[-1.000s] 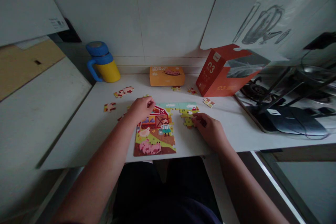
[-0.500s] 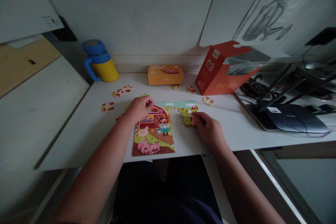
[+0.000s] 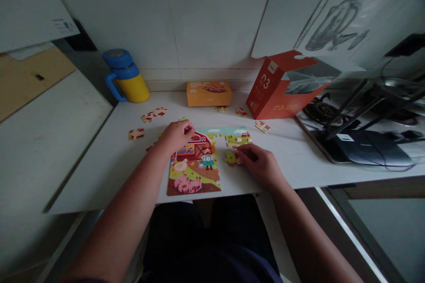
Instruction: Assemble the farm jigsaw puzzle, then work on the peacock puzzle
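A partly assembled farm jigsaw puzzle [image 3: 194,172], showing a red barn, a farmer, a hen and a pig, lies on the white table. My right hand [image 3: 262,163] pinches a green puzzle piece [image 3: 230,158] by its right side, just below the joined pieces with sheep and a red tractor [image 3: 239,139]. A gap separates that piece from the barn section. My left hand [image 3: 177,137] rests over the puzzle's upper left corner with its fingers curled closed. Whatever those fingers hold, if anything, is hidden.
Loose puzzle pieces lie at left [image 3: 136,134], far left [image 3: 154,114] and right [image 3: 263,127]. Behind stand a yellow and blue jug [image 3: 133,84], an orange puzzle box [image 3: 209,94] and a red box [image 3: 275,93]. A black router [image 3: 375,148] sits beside a gas stove.
My right hand has drawn the green piece slightly left and toward me, away from the sheep pieces, opening a gap. My left hand stays in place.
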Demonstrator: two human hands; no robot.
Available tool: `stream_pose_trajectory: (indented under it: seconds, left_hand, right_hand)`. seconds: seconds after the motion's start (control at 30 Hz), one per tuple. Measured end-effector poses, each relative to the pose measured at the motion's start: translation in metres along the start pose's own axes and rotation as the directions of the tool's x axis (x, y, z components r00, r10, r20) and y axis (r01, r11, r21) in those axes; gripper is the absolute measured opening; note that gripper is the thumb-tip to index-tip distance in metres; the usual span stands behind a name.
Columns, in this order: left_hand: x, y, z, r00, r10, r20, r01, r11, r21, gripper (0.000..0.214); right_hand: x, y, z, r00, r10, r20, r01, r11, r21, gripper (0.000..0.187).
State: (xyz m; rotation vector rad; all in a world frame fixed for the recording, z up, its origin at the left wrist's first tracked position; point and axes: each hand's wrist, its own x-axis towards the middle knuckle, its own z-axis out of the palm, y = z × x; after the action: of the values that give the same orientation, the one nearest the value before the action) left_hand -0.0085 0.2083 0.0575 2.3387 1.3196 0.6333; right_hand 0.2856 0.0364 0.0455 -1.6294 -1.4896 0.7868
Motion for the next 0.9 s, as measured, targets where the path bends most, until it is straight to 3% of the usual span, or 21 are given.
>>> stream_pose_trajectory:
  seconds: [0.1,0.23,0.67,0.9]
  left_hand:
    - [0.000,-0.001,0.001,1.000,0.003,0.009,-0.003,1.000,-0.004,0.018]
    - [0.001,-0.004,0.002,1.000,0.019,0.020,-0.019,1.000,-0.003,0.019]
    - [0.001,-0.005,0.003,0.999,0.019,0.037,-0.019,1.000,-0.009,0.019]
    - [0.000,-0.001,0.001,0.999,0.017,0.042,-0.017,1.000,0.000,0.018]
  right_hand:
    - [-0.005,-0.005,0.007,0.997,0.003,0.078,-0.010,0.996,0.086,0.035]
    - [-0.010,-0.008,0.018,0.996,0.046,0.078,-0.053,0.994,0.096,0.030]
    - [-0.008,-0.022,0.029,1.000,0.013,0.020,-0.009,0.982,-0.189,0.018]
    - [-0.008,-0.021,0.031,0.991,-0.130,0.027,0.131,0.932,-0.338,0.018]
